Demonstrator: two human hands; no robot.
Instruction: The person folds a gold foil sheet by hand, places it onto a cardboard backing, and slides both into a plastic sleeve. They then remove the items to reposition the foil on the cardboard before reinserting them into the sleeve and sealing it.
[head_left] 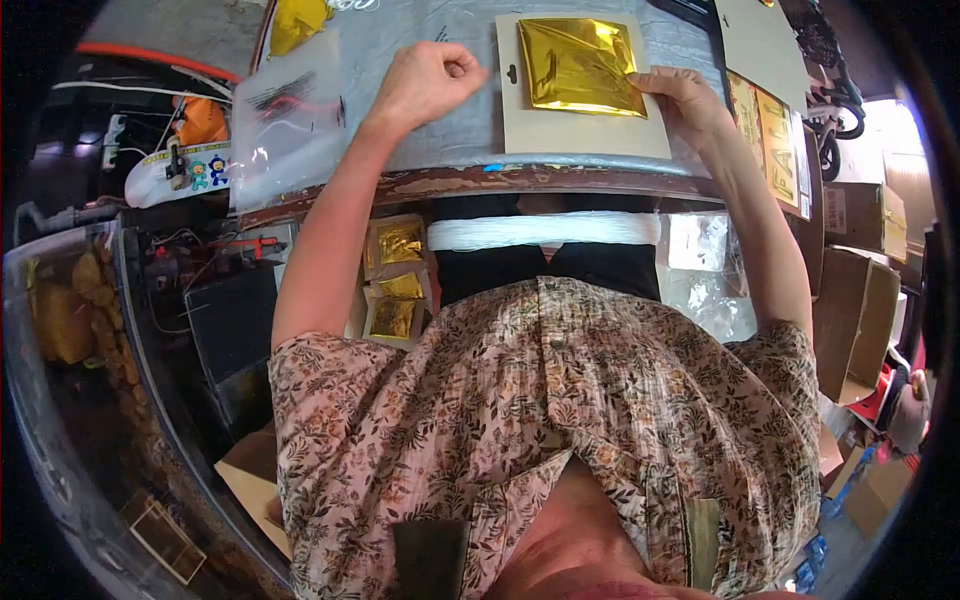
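At left, clear plastic [290, 125] lies on the silvery surface [440, 145]. Next, my left hand [428, 82] is over the surface, loosely clenched; whether it contains anything I cannot tell. To its right, a pale card [540, 137] lies flat, bearing a gold foil packet [580, 65]. My right hand [690, 97] grasps the packet's right edge. Farther right, beside my forearm, is printed matter [782, 160] lettered "FALL".
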